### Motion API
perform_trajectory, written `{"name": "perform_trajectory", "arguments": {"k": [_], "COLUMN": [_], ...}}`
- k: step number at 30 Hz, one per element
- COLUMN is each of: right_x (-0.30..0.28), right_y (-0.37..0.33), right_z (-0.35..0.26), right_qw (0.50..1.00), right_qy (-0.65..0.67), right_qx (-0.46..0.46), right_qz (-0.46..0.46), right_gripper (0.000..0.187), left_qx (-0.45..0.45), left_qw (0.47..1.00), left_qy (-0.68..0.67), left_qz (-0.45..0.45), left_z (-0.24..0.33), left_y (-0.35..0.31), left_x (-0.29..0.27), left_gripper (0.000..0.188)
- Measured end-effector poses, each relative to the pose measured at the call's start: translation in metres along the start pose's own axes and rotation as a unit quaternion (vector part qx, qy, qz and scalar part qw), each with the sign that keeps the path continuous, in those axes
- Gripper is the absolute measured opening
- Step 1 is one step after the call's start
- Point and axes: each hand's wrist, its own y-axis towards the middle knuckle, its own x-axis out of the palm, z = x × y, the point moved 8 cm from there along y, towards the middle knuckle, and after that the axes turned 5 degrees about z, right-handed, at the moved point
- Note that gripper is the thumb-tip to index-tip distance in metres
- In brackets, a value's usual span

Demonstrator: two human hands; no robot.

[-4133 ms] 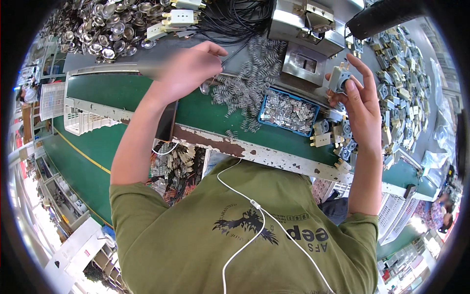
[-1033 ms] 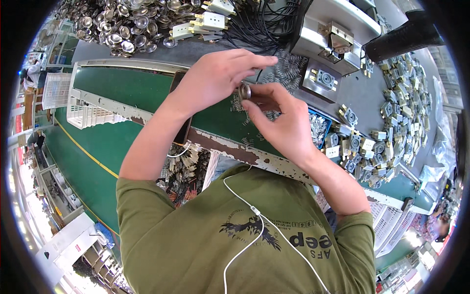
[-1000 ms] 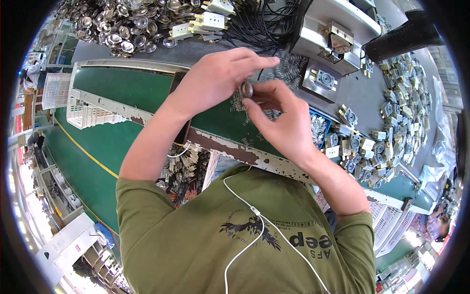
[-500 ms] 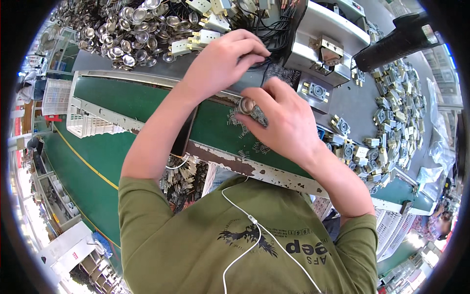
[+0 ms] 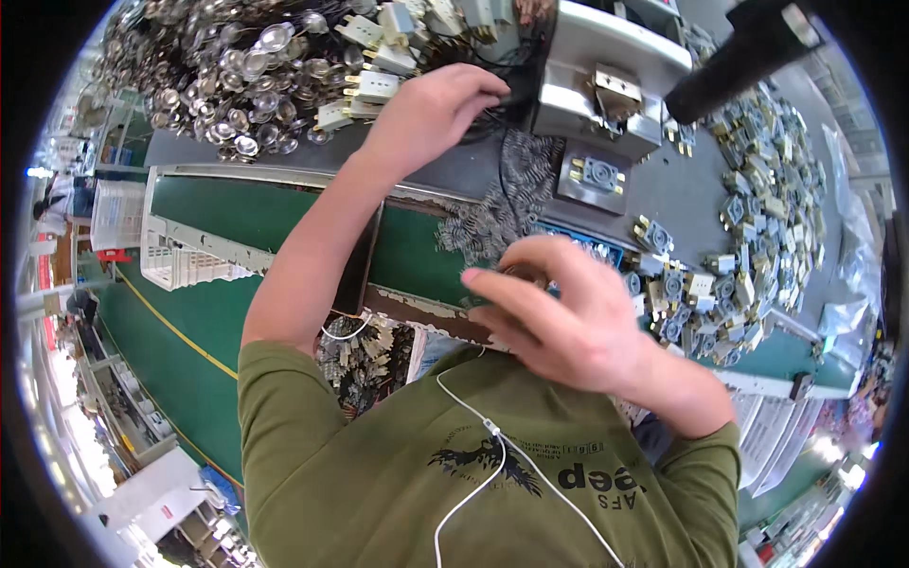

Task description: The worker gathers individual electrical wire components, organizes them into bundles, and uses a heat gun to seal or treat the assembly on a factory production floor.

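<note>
Curling hands (image 5: pixel 431 118) (image 5: pixel 582 317), blue tray (image 5: pixel 617 256), metal pieces (image 5: pixel 599 250) inside

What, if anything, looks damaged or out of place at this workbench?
The front rail has flaked white paint, baring brown, so it looks worn. The springs lie in a loose heap rather than in a container; whether they spilled or were put there, I cannot tell.

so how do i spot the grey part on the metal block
On the bench find the silvery machine. In front sits a metal block. The grey part lies on it, round face up; the lookalikes to its right lie off the block.
</note>
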Motion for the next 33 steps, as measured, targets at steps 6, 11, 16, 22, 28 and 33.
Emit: {"name": "perform_trajectory", "arguments": {"k": [6,11,16,22,28,33], "right_x": [-0.06,-0.045,-0.042,-0.046,-0.049,-0.061], "right_y": [-0.014,-0.038,-0.053,-0.056,-0.047,-0.033], "right_z": [0.039,0.042,0.049,0.053,0.046,0.058], "right_qw": [0.985,0.984,0.991,0.994,0.992,0.977], "right_qy": [-0.168,-0.153,-0.113,-0.095,-0.117,-0.184], "right_qx": [0.044,0.079,0.066,0.047,0.016,0.063], "right_qz": [-0.01,-0.048,-0.022,-0.007,-0.047,-0.089], "right_gripper": [0.025,0.025,0.029,0.03,0.031,0.022], "left_qx": [0.007,0.063,0.137,0.133,0.123,0.106], "left_qw": [0.998,0.994,0.989,0.986,0.989,0.973], "left_qy": [-0.068,-0.089,0.003,0.053,0.019,-0.089], "left_qz": [-0.012,-0.032,-0.06,-0.084,-0.077,-0.184], "left_z": [0.056,0.087,0.094,0.097,0.098,0.104], "left_y": [0.012,0.02,0.018,0.018,0.023,-0.004], "left_x": [-0.001,0.049,0.072,0.078,0.071,0.048], "left_gripper": [0.016,0.008,0.008,0.008,0.011,0.024]}}
